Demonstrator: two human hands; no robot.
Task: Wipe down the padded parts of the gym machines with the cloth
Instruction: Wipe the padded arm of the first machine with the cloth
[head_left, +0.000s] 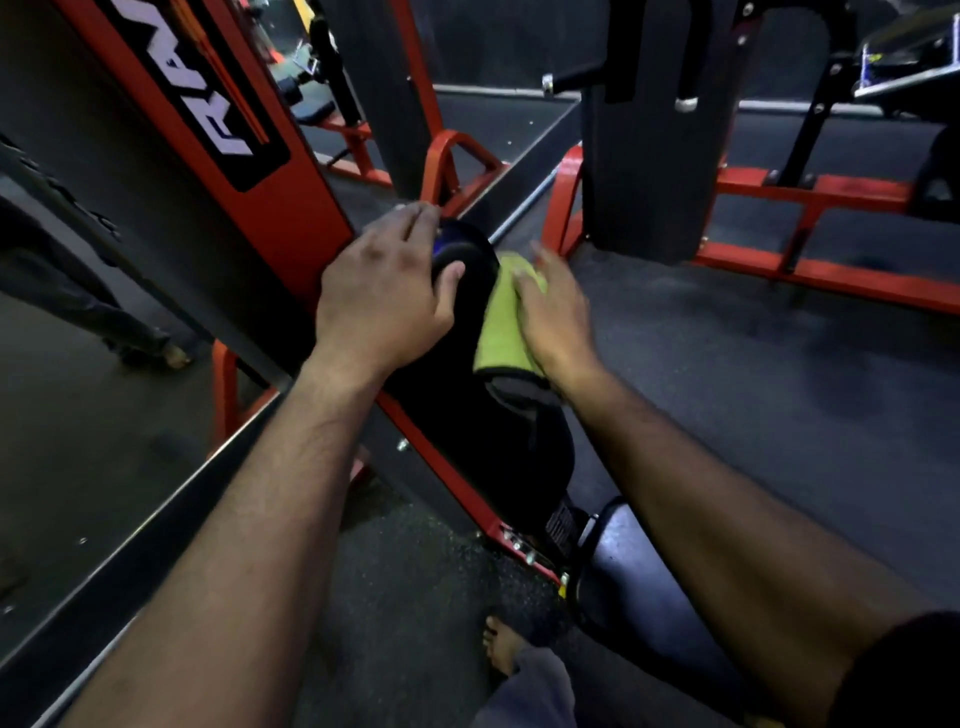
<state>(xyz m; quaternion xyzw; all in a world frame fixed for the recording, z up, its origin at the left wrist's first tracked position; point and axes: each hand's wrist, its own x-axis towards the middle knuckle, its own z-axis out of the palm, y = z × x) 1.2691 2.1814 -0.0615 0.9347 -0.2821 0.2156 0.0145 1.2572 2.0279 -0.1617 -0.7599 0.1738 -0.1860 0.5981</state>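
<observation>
Our cloth (506, 317) is yellow-green, folded into a long strip, with a grey underside showing at its near end. It lies flat on the black pad (467, 395) of the machine, pressed under the fingers and palm of our right hand (556, 317); those fingers are spread nearly flat on top of it, not curled round it. Our left hand (384, 291) cups the far, rounded end of the pad, thumb on the pad's face beside the cloth, the other fingers wrapped over the top edge.

Left of our left fingers the pad backs straight onto the red frame (291, 171), so there is no room that way. Right of our right fingers lies open dark floor (727, 415), up to a grey panel (639, 171) further off.

The cloth's long axis runs along the pad's own length, from near our wrists away toward the fingertips, leaning slightly right. The pad slopes down toward a seat (623, 556) by our bare foot (501, 649).
</observation>
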